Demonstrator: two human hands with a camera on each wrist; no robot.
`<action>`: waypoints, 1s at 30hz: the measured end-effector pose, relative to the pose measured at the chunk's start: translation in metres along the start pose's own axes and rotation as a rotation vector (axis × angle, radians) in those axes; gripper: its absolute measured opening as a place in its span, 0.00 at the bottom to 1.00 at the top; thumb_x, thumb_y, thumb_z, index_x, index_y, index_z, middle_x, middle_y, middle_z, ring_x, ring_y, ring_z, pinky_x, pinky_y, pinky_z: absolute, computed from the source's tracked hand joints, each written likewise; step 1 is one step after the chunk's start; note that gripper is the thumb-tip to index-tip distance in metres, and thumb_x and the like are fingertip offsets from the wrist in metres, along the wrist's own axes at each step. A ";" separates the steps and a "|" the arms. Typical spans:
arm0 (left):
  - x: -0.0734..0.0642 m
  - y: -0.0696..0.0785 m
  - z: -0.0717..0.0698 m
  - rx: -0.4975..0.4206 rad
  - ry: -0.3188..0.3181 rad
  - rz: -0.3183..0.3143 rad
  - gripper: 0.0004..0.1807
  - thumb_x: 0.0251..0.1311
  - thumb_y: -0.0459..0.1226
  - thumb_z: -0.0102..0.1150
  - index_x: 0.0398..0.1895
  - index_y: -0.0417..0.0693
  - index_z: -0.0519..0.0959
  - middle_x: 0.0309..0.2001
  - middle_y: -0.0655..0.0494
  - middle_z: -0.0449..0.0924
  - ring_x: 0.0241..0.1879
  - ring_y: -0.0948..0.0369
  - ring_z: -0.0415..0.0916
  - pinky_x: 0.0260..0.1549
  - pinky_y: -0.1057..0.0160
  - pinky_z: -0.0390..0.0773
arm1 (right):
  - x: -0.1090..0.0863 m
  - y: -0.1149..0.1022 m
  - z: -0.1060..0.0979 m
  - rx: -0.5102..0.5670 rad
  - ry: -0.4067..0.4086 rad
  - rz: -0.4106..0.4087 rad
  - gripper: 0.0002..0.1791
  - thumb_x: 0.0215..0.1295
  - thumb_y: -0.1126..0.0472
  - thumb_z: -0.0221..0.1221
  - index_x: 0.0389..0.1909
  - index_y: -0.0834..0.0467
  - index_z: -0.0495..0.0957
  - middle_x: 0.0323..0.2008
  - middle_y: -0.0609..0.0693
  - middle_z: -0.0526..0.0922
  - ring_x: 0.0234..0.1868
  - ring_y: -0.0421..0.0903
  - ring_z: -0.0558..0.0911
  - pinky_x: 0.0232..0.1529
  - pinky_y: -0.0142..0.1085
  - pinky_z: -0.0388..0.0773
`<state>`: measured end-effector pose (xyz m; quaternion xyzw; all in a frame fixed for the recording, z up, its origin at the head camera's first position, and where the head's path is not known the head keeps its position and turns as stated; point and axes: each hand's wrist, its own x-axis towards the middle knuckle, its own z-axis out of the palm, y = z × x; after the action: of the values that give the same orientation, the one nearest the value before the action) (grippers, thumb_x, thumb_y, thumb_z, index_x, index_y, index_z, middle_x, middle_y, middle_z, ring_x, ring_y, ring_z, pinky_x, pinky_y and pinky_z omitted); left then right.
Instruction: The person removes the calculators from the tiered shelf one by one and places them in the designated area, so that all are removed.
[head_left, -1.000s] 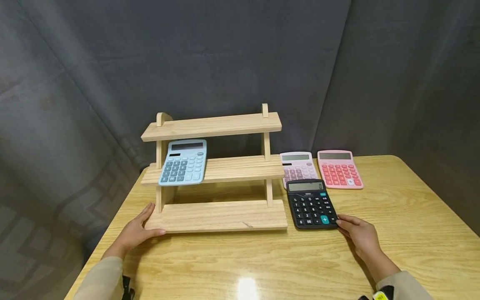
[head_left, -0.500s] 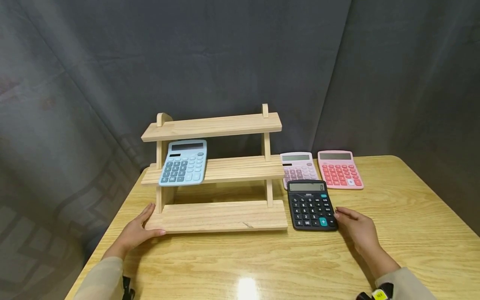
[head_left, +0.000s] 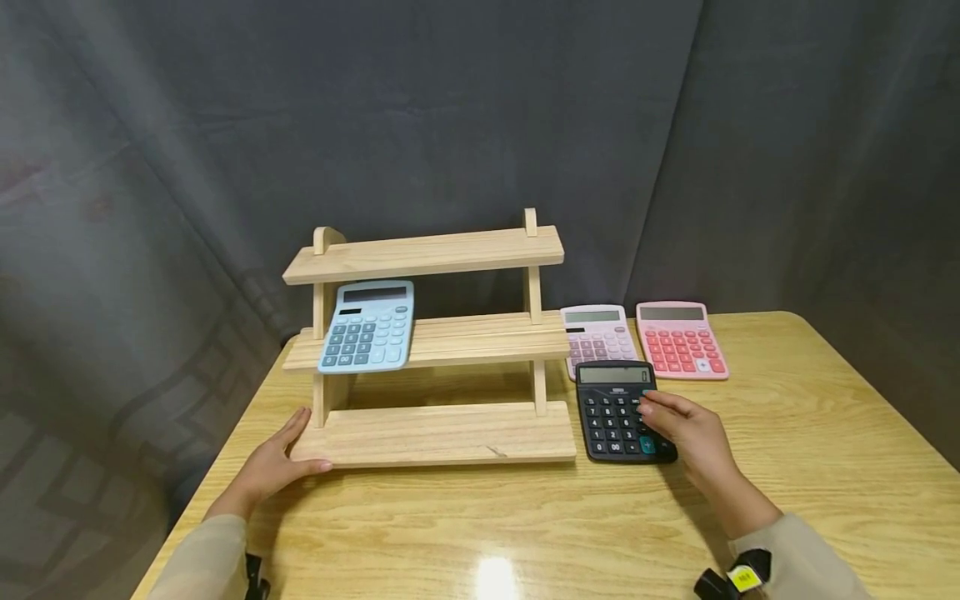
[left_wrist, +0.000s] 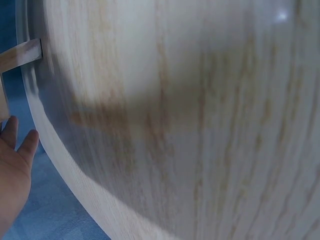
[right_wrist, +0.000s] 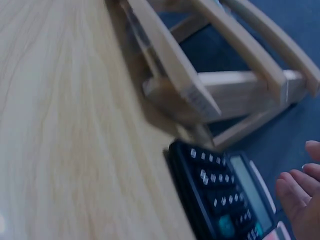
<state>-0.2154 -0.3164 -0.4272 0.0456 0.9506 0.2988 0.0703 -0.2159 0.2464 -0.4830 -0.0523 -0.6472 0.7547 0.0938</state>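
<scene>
A three-tier wooden shelf (head_left: 442,432) stands on the table in the head view. My left hand (head_left: 273,462) touches its lower left corner, thumb along the front edge and fingers fairly straight beside the end. The left wrist view has part of that hand (left_wrist: 14,170) at its left edge. On the middle tier a light blue calculator (head_left: 369,325) leans at the left. A black calculator (head_left: 611,421) lies right of the shelf. Above its right side is my right hand (head_left: 693,437), fingers loosely bent. In the right wrist view this hand (right_wrist: 304,192) looks apart from the black calculator.
Behind the black calculator lie a pale pink calculator (head_left: 596,329), partly covered by it, and a brighter pink calculator (head_left: 681,342). A grey curtain (head_left: 480,125) hangs behind the wooden table (head_left: 420,525).
My right hand has left the black calculator's lower right corner and moved up and left over it. The black calculator has turned slightly straighter. My left hand stays put.
</scene>
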 end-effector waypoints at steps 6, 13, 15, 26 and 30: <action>-0.002 0.002 0.000 0.002 -0.010 -0.004 0.56 0.39 0.54 0.63 0.66 0.41 0.42 0.65 0.39 0.39 0.60 0.38 0.40 0.51 0.38 0.48 | 0.007 -0.001 0.016 0.018 -0.056 -0.003 0.25 0.49 0.60 0.62 0.48 0.68 0.70 0.37 0.50 0.80 0.38 0.43 0.79 0.38 0.34 0.73; 0.001 -0.001 0.000 0.013 -0.005 0.003 0.56 0.38 0.54 0.63 0.66 0.41 0.42 0.65 0.39 0.40 0.60 0.38 0.41 0.51 0.38 0.48 | 0.016 -0.003 0.032 0.065 -0.134 -0.051 0.27 0.50 0.62 0.61 0.49 0.72 0.67 0.39 0.56 0.79 0.40 0.47 0.79 0.39 0.37 0.72; 0.002 -0.001 0.000 0.019 -0.005 0.002 0.56 0.38 0.55 0.63 0.66 0.40 0.43 0.65 0.39 0.40 0.60 0.38 0.42 0.51 0.39 0.48 | 0.020 0.000 0.035 0.073 -0.152 -0.059 0.27 0.51 0.62 0.61 0.50 0.72 0.67 0.40 0.58 0.78 0.41 0.49 0.78 0.40 0.37 0.72; 0.003 0.004 -0.001 0.046 0.001 0.000 0.57 0.36 0.55 0.64 0.65 0.39 0.45 0.64 0.38 0.42 0.59 0.37 0.43 0.51 0.39 0.50 | -0.013 -0.076 0.084 -0.038 -0.305 -0.035 0.27 0.55 0.60 0.57 0.50 0.76 0.65 0.40 0.59 0.77 0.40 0.47 0.78 0.41 0.35 0.73; 0.000 0.003 -0.003 0.052 0.001 -0.004 0.57 0.36 0.55 0.64 0.65 0.38 0.45 0.64 0.37 0.42 0.59 0.37 0.44 0.50 0.39 0.50 | -0.030 -0.114 0.112 -0.040 -0.328 0.040 0.28 0.57 0.64 0.55 0.52 0.79 0.60 0.37 0.51 0.78 0.39 0.42 0.78 0.43 0.33 0.72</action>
<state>-0.2160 -0.3151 -0.4231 0.0453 0.9582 0.2737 0.0692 -0.2007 0.1485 -0.3547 0.0568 -0.6676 0.7418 -0.0291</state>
